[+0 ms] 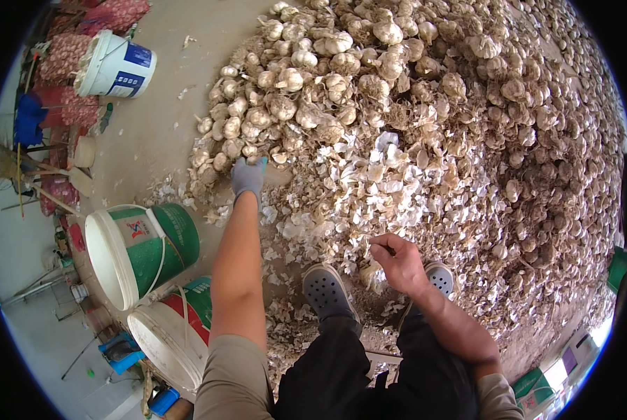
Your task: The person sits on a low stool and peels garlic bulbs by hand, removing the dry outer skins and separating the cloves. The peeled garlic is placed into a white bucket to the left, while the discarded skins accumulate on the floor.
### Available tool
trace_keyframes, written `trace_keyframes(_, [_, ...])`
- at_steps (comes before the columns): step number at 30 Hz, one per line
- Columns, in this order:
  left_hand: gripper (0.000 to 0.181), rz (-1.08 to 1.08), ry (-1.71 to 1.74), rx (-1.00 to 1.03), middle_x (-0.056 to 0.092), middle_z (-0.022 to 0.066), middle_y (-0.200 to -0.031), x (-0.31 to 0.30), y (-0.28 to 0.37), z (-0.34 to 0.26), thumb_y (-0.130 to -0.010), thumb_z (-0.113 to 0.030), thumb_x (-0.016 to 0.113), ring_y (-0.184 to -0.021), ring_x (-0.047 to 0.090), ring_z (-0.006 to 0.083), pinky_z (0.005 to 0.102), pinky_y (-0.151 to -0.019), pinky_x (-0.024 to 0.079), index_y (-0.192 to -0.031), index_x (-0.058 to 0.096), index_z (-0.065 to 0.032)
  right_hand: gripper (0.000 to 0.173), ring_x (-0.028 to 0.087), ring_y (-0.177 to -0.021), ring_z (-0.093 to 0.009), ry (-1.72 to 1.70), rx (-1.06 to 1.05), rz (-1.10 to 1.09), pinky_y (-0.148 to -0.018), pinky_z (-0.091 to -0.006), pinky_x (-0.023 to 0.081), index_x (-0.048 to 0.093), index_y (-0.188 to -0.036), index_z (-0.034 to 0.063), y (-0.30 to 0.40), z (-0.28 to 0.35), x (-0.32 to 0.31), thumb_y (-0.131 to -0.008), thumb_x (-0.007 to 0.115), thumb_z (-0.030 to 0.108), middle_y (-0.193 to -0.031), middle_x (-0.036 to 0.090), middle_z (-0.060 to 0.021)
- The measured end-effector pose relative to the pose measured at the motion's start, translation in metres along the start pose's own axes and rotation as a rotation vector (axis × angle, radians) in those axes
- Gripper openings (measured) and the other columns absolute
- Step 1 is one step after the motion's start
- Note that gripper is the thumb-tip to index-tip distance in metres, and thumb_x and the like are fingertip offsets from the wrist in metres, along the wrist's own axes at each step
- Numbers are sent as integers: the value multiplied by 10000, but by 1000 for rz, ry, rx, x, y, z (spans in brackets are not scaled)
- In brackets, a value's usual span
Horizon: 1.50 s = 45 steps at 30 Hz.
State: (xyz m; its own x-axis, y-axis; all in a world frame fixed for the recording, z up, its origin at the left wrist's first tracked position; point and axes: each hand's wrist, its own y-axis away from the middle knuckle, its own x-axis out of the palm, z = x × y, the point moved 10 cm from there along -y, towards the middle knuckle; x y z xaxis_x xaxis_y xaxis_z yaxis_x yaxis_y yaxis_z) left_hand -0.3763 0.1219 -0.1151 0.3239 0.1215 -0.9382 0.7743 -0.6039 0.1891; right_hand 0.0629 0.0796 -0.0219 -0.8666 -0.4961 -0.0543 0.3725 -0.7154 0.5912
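A large heap of dried garlic bulbs (340, 86) spreads over the floor in front of me and off to the right. My left hand (248, 176), in a grey glove, reaches out to the heap's near left edge; its fingertips are at the bulbs, and whether it grips one is hidden. My right hand (400, 261) is bare and hovers above the litter near my right shoe, fingers curled, their inner side partly hidden. Loose white garlic skins (392, 178) cover the ground between the hands and the heap.
Left of my arm stand a green and white bucket (179, 236) and a white, red and green bucket (161, 341). A white and blue bucket (119, 65) stands by red mesh sacks (64, 58) at upper left. My grey clogs (326, 289) rest among the skins.
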Motion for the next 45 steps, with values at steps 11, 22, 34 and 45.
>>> trace_keyframes(11, [479,876,1318,-136,636,130,-1120,27,197,-65,-832,-170,748,-848,644,187,300,-645,570,-1241,580,13,457,648,-880,-292,183,-302,95,-817,-370,543,583,-1276,24,-17,26,18,-876,718,200,-1110,638,-181])
trace_keyframes(22, [468,913,1742,-466,621,86,-1180,23,312,-105,-1011,-420,491,-1063,599,190,351,-894,519,-1301,548,-58,446,573,-876,-144,-322,-311,82,-787,-275,484,656,-1260,109,3,25,14,-833,766,53,-948,585,-38])
trace_keyframes(34, [523,1050,1473,-346,609,88,-1175,23,355,-99,-1016,-423,489,-1037,599,214,382,-896,516,-1310,520,9,119,666,-789,-277,314,-451,-65,-716,-394,553,699,-1000,71,28,35,9,-894,652,99,-967,688,-96])
trace_keyframes(45, [316,920,1773,-470,670,96,-905,34,307,-81,-992,-295,525,-787,622,218,397,-765,527,-1113,642,-28,297,637,-975,-374,223,-383,-120,-870,-417,507,665,-1090,-9,14,32,2,-855,697,170,-1054,653,-200])
